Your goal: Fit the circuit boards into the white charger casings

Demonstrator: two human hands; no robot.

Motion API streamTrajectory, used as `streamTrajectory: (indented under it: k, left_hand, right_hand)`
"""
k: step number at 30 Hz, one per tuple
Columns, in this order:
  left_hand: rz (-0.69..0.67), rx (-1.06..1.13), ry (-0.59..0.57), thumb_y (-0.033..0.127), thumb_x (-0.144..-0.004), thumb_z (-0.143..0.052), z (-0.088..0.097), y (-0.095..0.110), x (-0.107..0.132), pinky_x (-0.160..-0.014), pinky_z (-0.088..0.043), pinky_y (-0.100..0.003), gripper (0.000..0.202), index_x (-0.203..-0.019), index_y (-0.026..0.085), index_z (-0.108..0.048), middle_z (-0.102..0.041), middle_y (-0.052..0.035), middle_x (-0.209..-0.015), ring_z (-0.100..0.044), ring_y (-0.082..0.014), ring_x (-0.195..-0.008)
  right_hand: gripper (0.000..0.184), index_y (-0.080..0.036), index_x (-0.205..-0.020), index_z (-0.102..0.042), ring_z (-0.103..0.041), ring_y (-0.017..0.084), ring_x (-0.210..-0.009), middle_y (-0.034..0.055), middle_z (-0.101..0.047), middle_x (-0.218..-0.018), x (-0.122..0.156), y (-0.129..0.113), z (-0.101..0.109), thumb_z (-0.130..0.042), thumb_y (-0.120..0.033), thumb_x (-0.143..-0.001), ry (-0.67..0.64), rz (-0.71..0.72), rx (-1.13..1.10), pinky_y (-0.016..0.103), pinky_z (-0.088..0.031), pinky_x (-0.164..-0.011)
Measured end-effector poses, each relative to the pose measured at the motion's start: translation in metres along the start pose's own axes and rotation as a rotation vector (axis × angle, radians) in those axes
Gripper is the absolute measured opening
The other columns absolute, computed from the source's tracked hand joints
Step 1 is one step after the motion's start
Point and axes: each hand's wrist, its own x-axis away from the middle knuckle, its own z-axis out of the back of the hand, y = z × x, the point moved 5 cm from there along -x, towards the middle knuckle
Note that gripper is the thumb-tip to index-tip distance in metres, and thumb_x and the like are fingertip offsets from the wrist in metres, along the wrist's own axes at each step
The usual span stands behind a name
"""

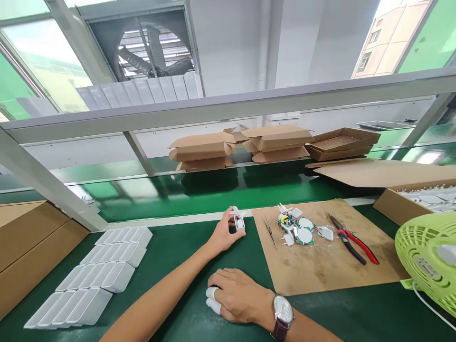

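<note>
A person at a green workbench holds up one small white charger shell (238, 221) while loose parts wait beside it.

From across the bench: the left hand (223, 235) is stretched forward, thumb and fingertips closed around the white charger shell. It is held upright just above the green belt (178, 247), with its inside parts showing at the top. The right hand (238, 296) rests palm down nearer the body, fingers loosely curled and holding nothing, with white covers on two fingertips. To the right, a cardboard mat (320, 270) carries a few circuit boards (295, 229) and plug pieces, with tweezers (270, 232) and red-handled pliers (352, 244) lying unused. Rows of white shells (96, 270) lie to the left. By my reading, one unit is in hand and several more are not yet put together.
</note>
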Motion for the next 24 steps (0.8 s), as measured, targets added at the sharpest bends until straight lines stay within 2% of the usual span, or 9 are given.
streamTrajectory:
  k: [4, 6, 8, 10, 13, 17, 19, 21, 24]
  left_hand:
    - [-0.033, -0.026, 0.034, 0.018, -0.066, -0.088, -0.01, -0.004, 0.0, -0.106, -0.054, -0.053, 0.101, -0.153, 0.022, -0.035, -0.067, -0.011, -0.128, -0.068, -0.0286, -0.116]
    - [-0.052, -0.061, 0.067, 0.019, -0.067, -0.089, -0.003, -0.004, 0.014, -0.108, -0.053, -0.054, 0.102, -0.154, 0.022, -0.035, -0.063, -0.0132, -0.134, -0.065, -0.031, -0.123]
    - [-0.075, -0.109, 0.096, 0.021, -0.07, -0.088, 0.012, -0.001, 0.033, -0.11, -0.051, -0.055, 0.097, -0.153, 0.023, -0.037, -0.061, -0.0145, -0.139, -0.061, -0.0323, -0.129]
    - [-0.095, -0.162, 0.117, 0.022, -0.074, -0.086, 0.036, 0.004, 0.056, -0.114, -0.048, -0.057, 0.088, -0.15, 0.025, -0.042, -0.059, -0.0142, -0.143, -0.057, -0.0326, -0.134]
    - [-0.145, -0.358, 0.175, 0.025, -0.083, -0.079, 0.086, 0.013, 0.096, -0.118, -0.044, -0.059, 0.071, -0.146, 0.025, -0.046, -0.057, -0.0141, -0.145, -0.053, -0.033, -0.139]
    - [-0.142, -0.766, 0.438, 0.029, -0.094, -0.068, 0.172, 0.018, 0.157, -0.115, -0.046, -0.059, 0.053, -0.142, 0.023, -0.048, -0.061, -0.0152, -0.141, -0.057, -0.0326, -0.133]
    - [-0.133, -0.952, 0.537, 0.033, -0.094, -0.068, 0.205, 0.016, 0.186, -0.114, -0.046, -0.059, 0.035, -0.127, 0.023, -0.059, -0.065, -0.0143, -0.132, -0.058, -0.0344, -0.131]
    - [-0.092, -1.126, 0.554, 0.036, -0.094, -0.069, 0.225, 0.011, 0.21, -0.111, -0.046, -0.064, 0.019, -0.108, 0.024, -0.068, -0.066, -0.0159, -0.132, -0.053, -0.0405, -0.136]
    - [-0.093, -1.305, 0.491, 0.029, -0.096, -0.064, 0.226, 0.007, 0.227, -0.102, -0.048, -0.067, 0.012, -0.087, 0.022, -0.068, -0.067, -0.0168, -0.13, -0.05, -0.0459, -0.138]
  right_hand:
    - [0.009, -0.016, -0.094, -0.069, -0.064, 0.02, -0.093, 0.0064, -0.073, -0.112, 0.001, 0.002, 0.002, -0.069, -0.025, -0.094, -0.024, -0.005, -0.059, 0.032, -0.052, -0.081]
    - [0.005, -0.016, -0.092, -0.068, -0.065, 0.021, -0.095, 0.0069, -0.073, -0.112, 0.004, 0.002, 0.002, -0.071, -0.019, -0.09, -0.018, -0.01, -0.078, 0.033, -0.053, -0.083]
    - [0.006, -0.018, -0.089, -0.067, -0.066, 0.023, -0.097, 0.0078, -0.073, -0.11, 0.008, 0.003, 0.0, -0.068, -0.013, -0.086, 0.023, -0.014, -0.083, 0.035, -0.055, -0.085]
    - [0.014, -0.02, -0.087, -0.065, -0.067, 0.026, -0.099, 0.009, -0.073, -0.11, 0.011, 0.003, -0.002, -0.064, -0.008, -0.081, 0.092, -0.008, -0.078, 0.039, -0.056, -0.089]
    - [0.024, -0.023, -0.086, -0.062, -0.066, 0.029, -0.101, 0.0094, -0.073, -0.111, 0.014, 0.0, -0.006, -0.062, -0.003, -0.072, 0.175, 0.031, -0.062, 0.043, -0.056, -0.091]
    - [0.024, -0.024, -0.079, -0.058, -0.064, 0.03, -0.094, 0.0107, -0.072, -0.105, 0.013, -0.006, -0.008, -0.063, -0.004, -0.067, 0.22, 0.073, -0.043, 0.043, -0.056, -0.079]
    - [0.024, -0.024, -0.077, -0.058, -0.063, 0.03, -0.093, 0.0113, -0.071, -0.104, 0.013, -0.007, -0.007, -0.064, -0.004, -0.067, 0.224, 0.071, -0.028, 0.043, -0.055, -0.076]
    - [0.022, -0.024, -0.077, -0.058, -0.061, 0.029, -0.093, 0.0111, -0.07, -0.105, 0.012, -0.007, -0.005, -0.064, -0.005, -0.07, 0.209, 0.055, -0.029, 0.042, -0.054, -0.077]
    - [0.017, -0.024, -0.076, -0.058, -0.06, 0.026, -0.091, 0.0088, -0.069, -0.099, 0.009, -0.007, -0.001, -0.066, -0.008, -0.077, 0.157, 0.032, -0.057, 0.04, -0.051, -0.077]
